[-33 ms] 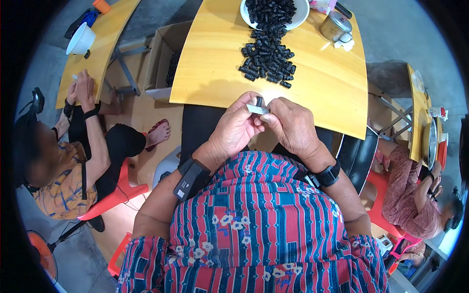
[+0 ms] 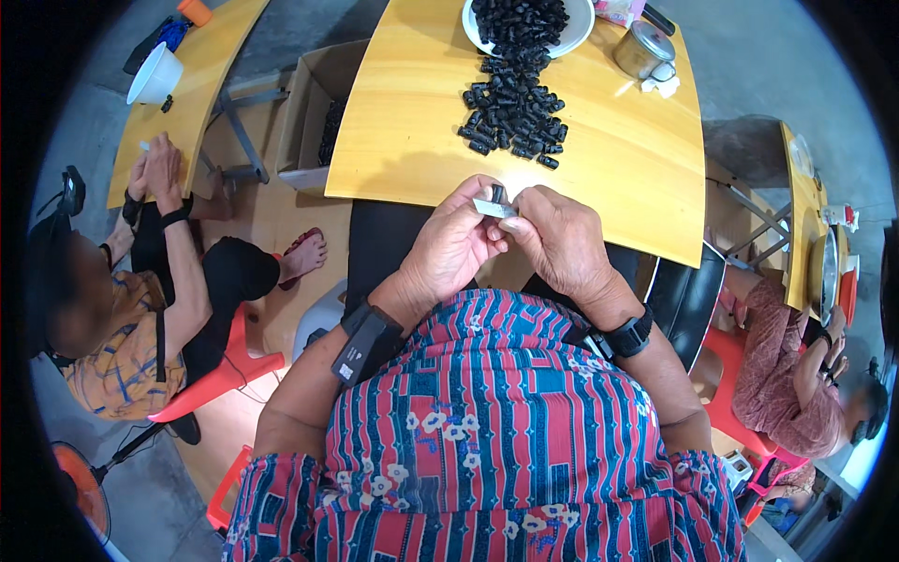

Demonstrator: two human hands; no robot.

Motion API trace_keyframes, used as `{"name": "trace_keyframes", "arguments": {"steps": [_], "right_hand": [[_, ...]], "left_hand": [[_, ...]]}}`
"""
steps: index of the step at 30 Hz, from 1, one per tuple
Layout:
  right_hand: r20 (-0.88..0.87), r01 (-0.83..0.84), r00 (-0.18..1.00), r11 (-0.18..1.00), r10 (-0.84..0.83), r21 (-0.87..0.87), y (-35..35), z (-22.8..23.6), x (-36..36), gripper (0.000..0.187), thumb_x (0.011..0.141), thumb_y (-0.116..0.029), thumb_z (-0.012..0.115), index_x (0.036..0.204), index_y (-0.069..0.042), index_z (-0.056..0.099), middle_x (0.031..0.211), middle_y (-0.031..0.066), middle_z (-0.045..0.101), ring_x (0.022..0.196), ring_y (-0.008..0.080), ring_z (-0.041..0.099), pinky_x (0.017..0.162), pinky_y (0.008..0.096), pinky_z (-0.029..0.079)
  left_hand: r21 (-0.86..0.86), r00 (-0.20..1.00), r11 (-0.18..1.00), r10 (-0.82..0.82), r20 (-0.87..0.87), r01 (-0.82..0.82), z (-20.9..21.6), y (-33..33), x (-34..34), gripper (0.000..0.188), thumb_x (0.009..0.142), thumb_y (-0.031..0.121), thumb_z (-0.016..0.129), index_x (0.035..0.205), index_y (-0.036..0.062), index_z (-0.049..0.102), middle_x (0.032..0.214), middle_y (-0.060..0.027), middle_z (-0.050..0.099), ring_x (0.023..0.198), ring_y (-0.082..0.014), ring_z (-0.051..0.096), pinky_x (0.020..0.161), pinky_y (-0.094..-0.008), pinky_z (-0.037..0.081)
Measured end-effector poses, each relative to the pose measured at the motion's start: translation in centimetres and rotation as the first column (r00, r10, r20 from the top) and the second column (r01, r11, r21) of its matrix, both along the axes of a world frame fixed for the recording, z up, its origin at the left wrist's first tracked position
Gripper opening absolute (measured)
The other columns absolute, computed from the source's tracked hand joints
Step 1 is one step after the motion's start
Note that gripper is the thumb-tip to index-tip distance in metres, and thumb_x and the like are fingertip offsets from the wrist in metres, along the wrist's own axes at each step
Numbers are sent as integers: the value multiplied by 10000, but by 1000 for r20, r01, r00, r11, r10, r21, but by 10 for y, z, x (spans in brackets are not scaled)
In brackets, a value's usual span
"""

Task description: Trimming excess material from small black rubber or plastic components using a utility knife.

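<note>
Both hands, left hand (image 2: pixel 456 245) & right hand (image 2: pixel 559 242), pinched shut on small grey piece (image 2: pixel 491 207) w/ black part (image 2: pixel 499 194), over counter (image 2: pixel 403 140) edge. Risk: slip, part drops to lap/floor.

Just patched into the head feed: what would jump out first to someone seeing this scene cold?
First, the two hands meeting at mid-frame: the left hand and right hand pinch a small grey and black part between their fingertips, just above the near edge of the yellow table. Next, the heap of small black parts spilling from a white plate at the table's far end, with a metal cup to its right.
</note>
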State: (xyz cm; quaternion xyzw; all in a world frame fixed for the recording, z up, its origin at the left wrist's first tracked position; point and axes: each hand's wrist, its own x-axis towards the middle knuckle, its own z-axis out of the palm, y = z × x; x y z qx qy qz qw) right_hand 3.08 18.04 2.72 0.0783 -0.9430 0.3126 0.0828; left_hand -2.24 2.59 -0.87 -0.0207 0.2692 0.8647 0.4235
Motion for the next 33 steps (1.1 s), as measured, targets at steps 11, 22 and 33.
{"name": "trace_keyframes", "arguments": {"steps": [11,22,33], "right_hand": [[-5,-11,1000,996,11,90,-1,3,-1,290,855,-370,567,822,-84,530,734,101,558,695,312,587,597,402,470],[22,53,998,998,-54,27,-3,2,1,270,868,-342,564,804,-82,527,716,103,555,681,322,583,576,403,466],[32,50,998,998,-51,28,-4,0,-1,269,880,-333,545,798,-78,522,722,110,561,672,333,581,586,415,466]], "left_hand": [[144,999,989,-37,-31,41,-10,-6,3,153,937,123,457,1076,68,487,961,-29,511,862,-112,505,809,-287,433],[170,998,985,-21,-63,31,-11,0,4,119,933,123,462,1044,84,479,950,-19,501,842,-114,489,804,-299,429],[182,996,983,45,-74,-30,-13,3,8,159,934,142,465,1090,110,470,962,-22,511,871,-130,497,783,-311,410]]}}
